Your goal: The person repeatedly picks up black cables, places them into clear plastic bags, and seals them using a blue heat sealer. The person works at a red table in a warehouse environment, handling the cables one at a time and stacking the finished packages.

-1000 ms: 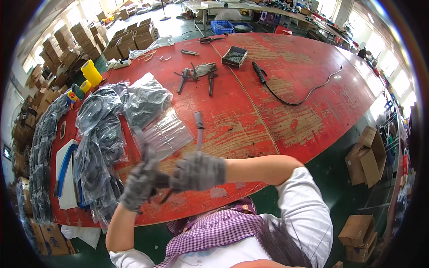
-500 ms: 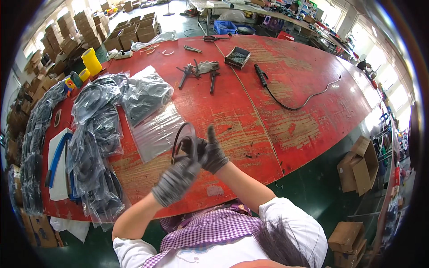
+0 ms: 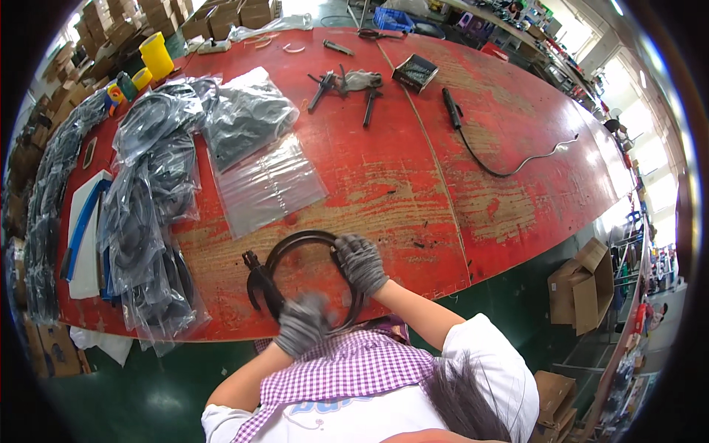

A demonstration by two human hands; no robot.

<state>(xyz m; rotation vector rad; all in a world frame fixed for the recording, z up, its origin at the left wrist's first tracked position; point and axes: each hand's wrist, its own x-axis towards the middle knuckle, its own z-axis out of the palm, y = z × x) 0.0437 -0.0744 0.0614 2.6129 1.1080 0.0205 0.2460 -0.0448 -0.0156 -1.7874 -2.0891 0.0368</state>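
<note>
A thick black coiled hose [image 3: 299, 235] forms a ring at the table's near edge. A black handle-like fitting with a curved lever [image 3: 263, 286] sits on its left side. My right hand [image 3: 360, 264], in a grey knit glove, is closed round the far right of the ring. My left hand [image 3: 304, 319], gloved the same, is at the ring's near left beside the fitting; motion smears its fingers, so I cannot make out its grip. Left of the ring lie several clear bags with black coils [image 3: 151, 166] and a flat clear plastic bag [image 3: 269, 192].
A black pump-like tool with a hose [image 3: 452, 109] lies at right. Farther back are a small black box of fasteners [image 3: 415, 72], black clamp-like tools [image 3: 369, 108] and scissors [image 3: 378, 34]. Yellow rolls [image 3: 156, 55] stand far left. Cardboard boxes [image 3: 582, 289] stand on the floor right.
The hose has come down toward me and now shows as a wide ring with its fitting at left. My hands have moved nearer and apart, and my right fingers have closed on it.
</note>
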